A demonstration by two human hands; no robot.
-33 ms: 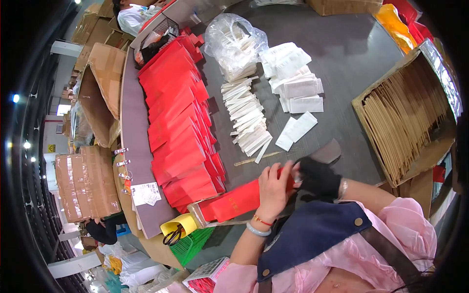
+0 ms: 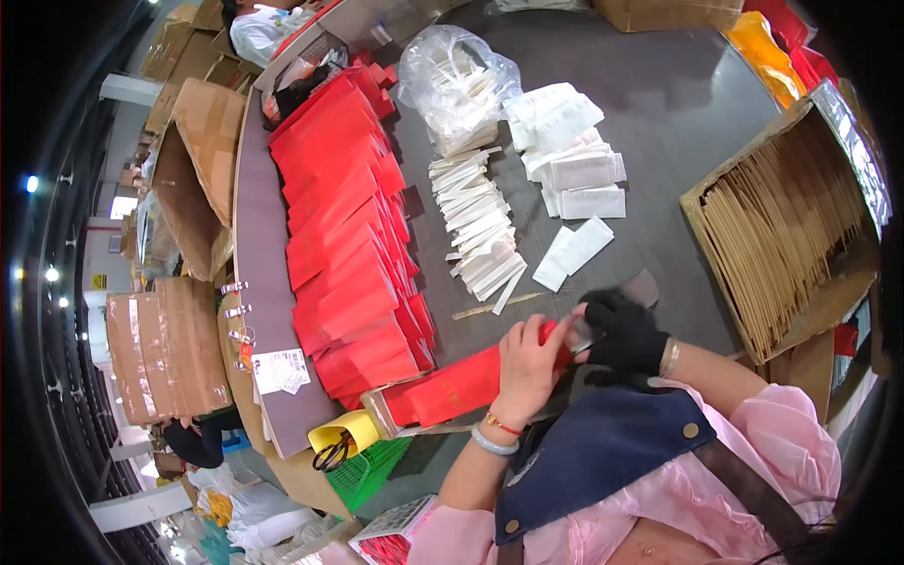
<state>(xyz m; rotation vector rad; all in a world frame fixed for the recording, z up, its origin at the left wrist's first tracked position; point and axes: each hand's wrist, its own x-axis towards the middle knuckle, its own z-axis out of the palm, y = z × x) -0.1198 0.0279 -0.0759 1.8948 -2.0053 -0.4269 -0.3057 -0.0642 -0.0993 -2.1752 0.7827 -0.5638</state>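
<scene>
A long red paper packet [image 2: 452, 388] with gold print lies slantwise at the table's near edge. My bare left hand [image 2: 527, 365], with a red string and a pale bangle at its wrist, is closed over the right part of the packet. Beside it, at the packet's right end, is my right hand [image 2: 625, 331] in a black fingerless glove. Its bare fingertips are bent together next to a small pale, shiny spot; what they pinch is too blurred to name. Left of my hands runs a long overlapping row of red packets [image 2: 348, 235].
Beyond my hands lie a row of narrow white paper strips [image 2: 476, 226], white packets [image 2: 586, 171] and a clear plastic bag [image 2: 457, 80]. At right stands a carton [image 2: 702, 202] of upright brown sheets. A yellow holder [image 2: 330, 437] with black-handled scissors sits at the near left edge.
My gloved right hand has shifted slightly to the right. My left hand stays on the red packet.
</scene>
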